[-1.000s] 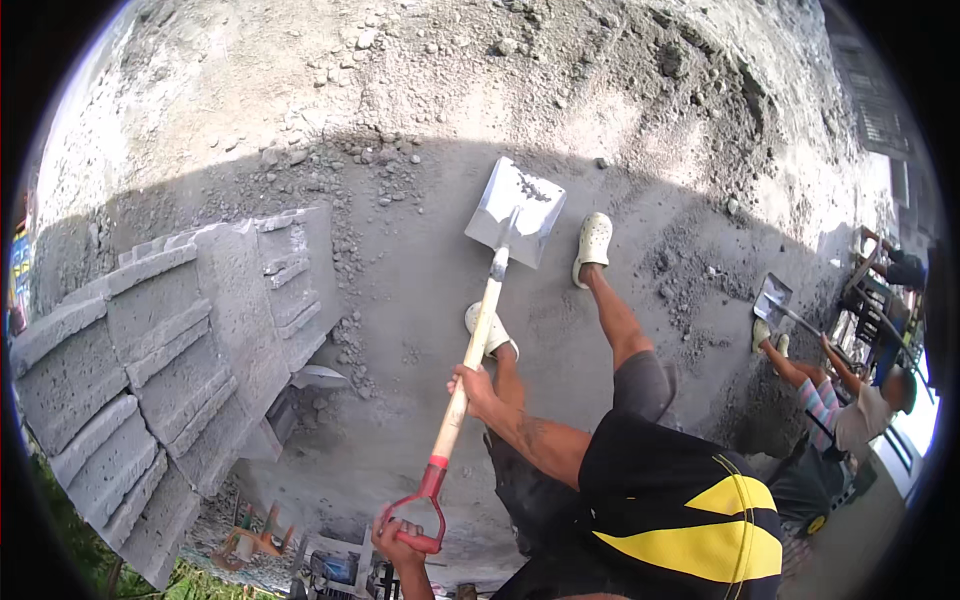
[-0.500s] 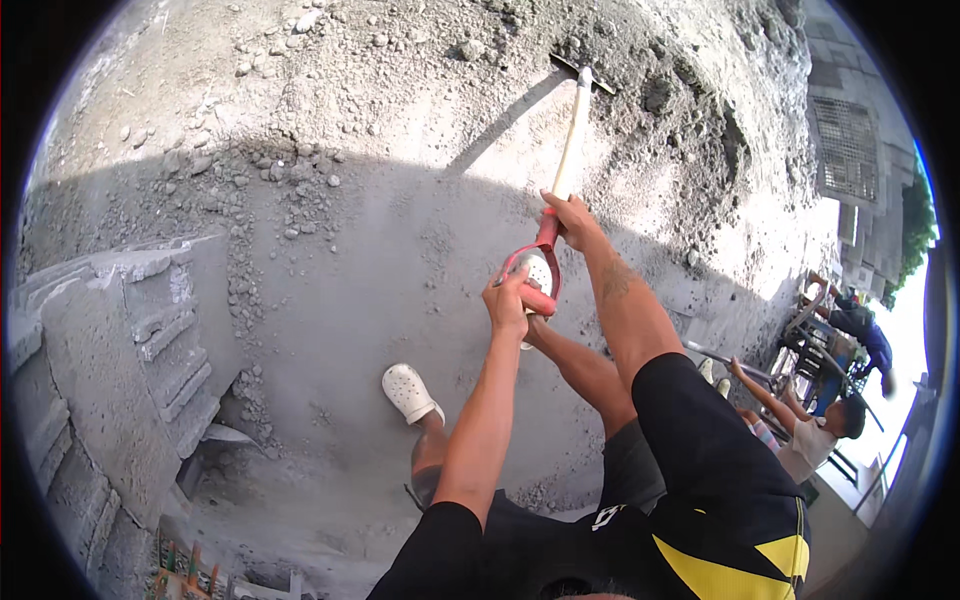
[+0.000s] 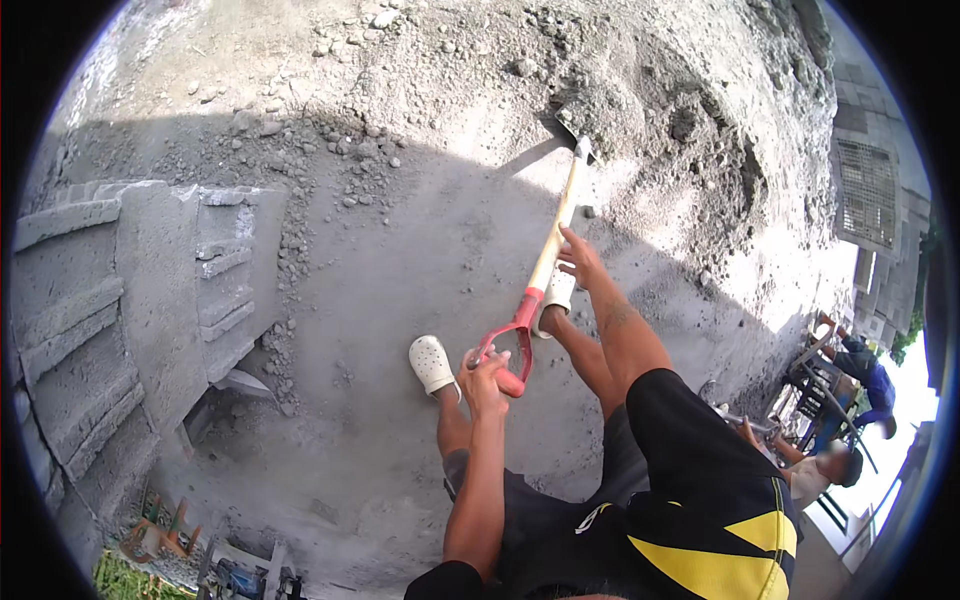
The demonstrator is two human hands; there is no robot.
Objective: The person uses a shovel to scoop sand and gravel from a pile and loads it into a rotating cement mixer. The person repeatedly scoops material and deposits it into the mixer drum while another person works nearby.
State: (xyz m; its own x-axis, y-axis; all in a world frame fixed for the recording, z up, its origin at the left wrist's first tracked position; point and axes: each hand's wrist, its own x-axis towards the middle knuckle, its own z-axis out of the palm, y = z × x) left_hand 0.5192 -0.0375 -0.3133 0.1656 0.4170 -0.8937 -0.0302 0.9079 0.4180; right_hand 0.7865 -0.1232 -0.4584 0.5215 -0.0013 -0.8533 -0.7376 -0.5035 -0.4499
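Observation:
A shovel with a pale wooden shaft (image 3: 560, 222) and a red D-shaped handle stretches away from me. My left hand (image 3: 486, 384) is closed around the grip of the red handle. Beside the upper shaft is my right hand (image 3: 584, 260), its fingers apart at the shaft's right edge and not wrapped round it. At the far end, the shovel's blade sits in the grey gravel heap (image 3: 650, 110), with gravel covering part of it. Only the dark left edge of the blade shows plainly.
Grey concrete blocks (image 3: 160, 290) are stacked at the left. My feet wear white clogs (image 3: 432, 364) on the dusty ground. At the right, one person (image 3: 815, 475) holds a tool, and another in blue (image 3: 875, 390) bends near some equipment. Loose stones (image 3: 365, 150) lie beyond the shadow.
The shovel's handle has come back toward me, lower in view, with my left hand on it. My right hand has loosened from the shaft. Gravel now covers part of the blade.

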